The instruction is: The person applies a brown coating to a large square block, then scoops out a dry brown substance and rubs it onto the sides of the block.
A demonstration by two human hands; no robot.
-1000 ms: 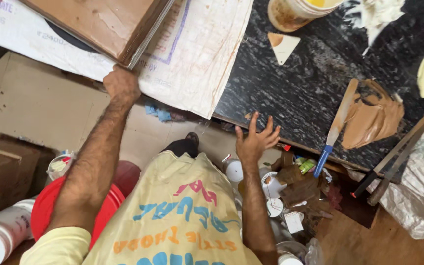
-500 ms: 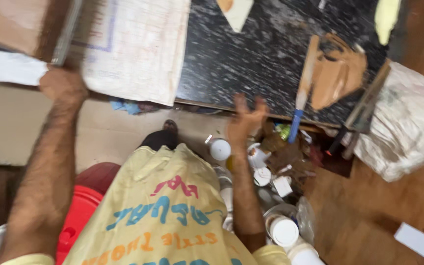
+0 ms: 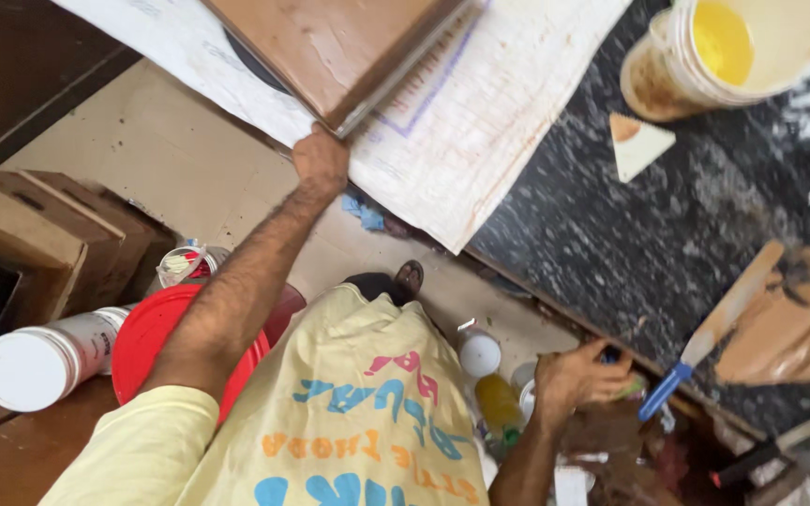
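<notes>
My left hand (image 3: 321, 157) grips the near corner of a brown wooden board (image 3: 330, 47), which lies on a stained white paper sheet (image 3: 508, 122) at the edge of the black stone counter (image 3: 602, 234). My right hand (image 3: 576, 377) is lower, just below the counter's front edge, with its fingers curled over a small dark blue thing that is mostly hidden. Several small bottles and jars (image 3: 478, 354) stand right beside this hand.
On the counter are a putty knife with a blue handle (image 3: 716, 326), a smear of brown paste (image 3: 794, 328), a pale triangular scrap (image 3: 639, 145) and a bucket of yellow liquid (image 3: 724, 52). A red lid (image 3: 147, 342), a white jar (image 3: 39, 364) and wooden boxes (image 3: 21, 234) sit at the left.
My right hand has dropped from open in front of the counter edge down among the bottles, its fingers now curled. My left hand has stayed on the board's corner.
</notes>
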